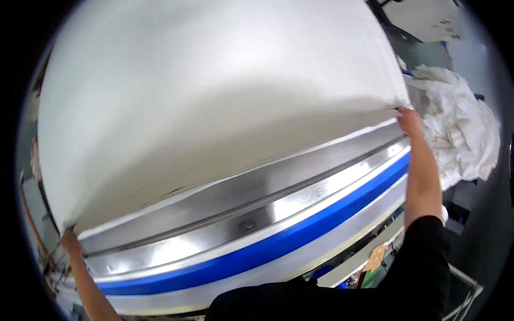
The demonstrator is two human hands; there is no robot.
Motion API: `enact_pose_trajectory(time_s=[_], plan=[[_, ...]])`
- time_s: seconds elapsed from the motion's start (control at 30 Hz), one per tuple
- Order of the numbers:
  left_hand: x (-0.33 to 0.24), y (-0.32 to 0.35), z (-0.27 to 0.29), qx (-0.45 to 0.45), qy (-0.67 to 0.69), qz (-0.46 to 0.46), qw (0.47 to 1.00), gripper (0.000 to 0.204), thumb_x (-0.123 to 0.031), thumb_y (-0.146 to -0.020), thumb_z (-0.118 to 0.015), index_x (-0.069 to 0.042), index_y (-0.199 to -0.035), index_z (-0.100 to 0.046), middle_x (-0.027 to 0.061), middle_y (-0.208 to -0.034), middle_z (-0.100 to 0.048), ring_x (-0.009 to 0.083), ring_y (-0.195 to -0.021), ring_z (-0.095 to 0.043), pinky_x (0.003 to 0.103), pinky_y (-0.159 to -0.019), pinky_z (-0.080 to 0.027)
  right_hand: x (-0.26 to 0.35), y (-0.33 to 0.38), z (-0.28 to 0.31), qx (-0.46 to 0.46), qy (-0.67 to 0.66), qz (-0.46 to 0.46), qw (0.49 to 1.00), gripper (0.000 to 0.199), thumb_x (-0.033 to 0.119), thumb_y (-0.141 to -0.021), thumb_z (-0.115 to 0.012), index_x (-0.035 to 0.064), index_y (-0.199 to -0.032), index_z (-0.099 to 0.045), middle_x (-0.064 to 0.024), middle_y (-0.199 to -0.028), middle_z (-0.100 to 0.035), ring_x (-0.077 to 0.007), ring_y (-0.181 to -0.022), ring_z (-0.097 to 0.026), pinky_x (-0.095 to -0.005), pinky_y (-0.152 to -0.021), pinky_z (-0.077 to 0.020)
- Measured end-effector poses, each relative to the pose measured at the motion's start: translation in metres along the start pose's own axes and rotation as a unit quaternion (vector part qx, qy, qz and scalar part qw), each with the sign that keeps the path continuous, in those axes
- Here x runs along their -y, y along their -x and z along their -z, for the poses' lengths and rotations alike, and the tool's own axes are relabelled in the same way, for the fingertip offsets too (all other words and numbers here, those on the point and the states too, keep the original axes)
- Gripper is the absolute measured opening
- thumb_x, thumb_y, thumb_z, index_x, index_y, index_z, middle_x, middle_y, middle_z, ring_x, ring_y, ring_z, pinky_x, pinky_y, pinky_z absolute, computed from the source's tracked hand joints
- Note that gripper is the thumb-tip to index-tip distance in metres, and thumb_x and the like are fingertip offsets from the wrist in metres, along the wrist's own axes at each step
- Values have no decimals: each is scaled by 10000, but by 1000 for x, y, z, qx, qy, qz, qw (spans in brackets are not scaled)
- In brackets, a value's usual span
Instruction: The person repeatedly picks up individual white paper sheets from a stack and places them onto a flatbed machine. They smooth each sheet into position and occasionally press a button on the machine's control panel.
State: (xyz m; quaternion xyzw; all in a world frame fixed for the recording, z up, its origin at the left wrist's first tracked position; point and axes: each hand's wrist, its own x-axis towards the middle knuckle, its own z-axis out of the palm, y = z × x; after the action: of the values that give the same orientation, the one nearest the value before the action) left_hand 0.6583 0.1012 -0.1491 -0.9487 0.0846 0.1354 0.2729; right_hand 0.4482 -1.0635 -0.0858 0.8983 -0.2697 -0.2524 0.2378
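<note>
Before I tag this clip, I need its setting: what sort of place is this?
Probably an industrial laundry. Both hands, left hand and right hand, spread a large white sheet over a long steel machine edge with a blue stripe, and a heap of crumpled white linen lies nearby.

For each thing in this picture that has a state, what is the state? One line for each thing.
Large white cloth sheet: spread wide, held up at its two near corners.
Left hand: shut on the sheet's left corner.
Right hand: shut on the sheet's right corner.
Long shiny metal machine edge with blue stripe: uncovered, below the sheet.
Heap of white crumpled cloth: piled loosely at right.
</note>
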Motion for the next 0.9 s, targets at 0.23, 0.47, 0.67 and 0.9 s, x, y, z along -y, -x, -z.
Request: enact_pose_trajectory(time_s=[0.23,0.47,0.67,0.9], plan=[[9,55,84,38,-40,15,998,391,-59,-849,-403,-145,-1189,-577,137,-1114,-625,320,-1057,-572,449,-951,-408,-31,19,59,-43,-59,65,995,328,171,-803,-527,185,-1107,-649,-133,-1053,-649,-327,-987,-602,-412,-867,-462],[32,107,134,66,24,3,998,318,-112,-827,-474,-113,-1104,-631,119,-1070,-644,321,-985,-593,426,-909,-417,-119,67,57,-45,-60,128,989,381,95,-751,-562,122,-1127,-620,-193,-1026,-635,-364,-971,-593,-427,-847,-462],[14,180,85,207,-42,-57,976,300,-77,-777,-516,-129,-1028,-672,125,-994,-658,310,-967,-611,423,-861,-464,-125,128,-8,28,23,204,978,342,80,-729,-595,139,-1062,-643,-156,-906,-650,-341,-890,-608,-440,-813,-474],[-36,232,17,428,-167,-153,875,252,-89,-696,-615,-124,-934,-691,91,-1042,-662,274,-987,-629,410,-804,-500,-87,172,-70,177,186,236,937,186,189,-781,-547,127,-897,-678,-125,-878,-669,-330,-852,-632,-459,-752,-509]])
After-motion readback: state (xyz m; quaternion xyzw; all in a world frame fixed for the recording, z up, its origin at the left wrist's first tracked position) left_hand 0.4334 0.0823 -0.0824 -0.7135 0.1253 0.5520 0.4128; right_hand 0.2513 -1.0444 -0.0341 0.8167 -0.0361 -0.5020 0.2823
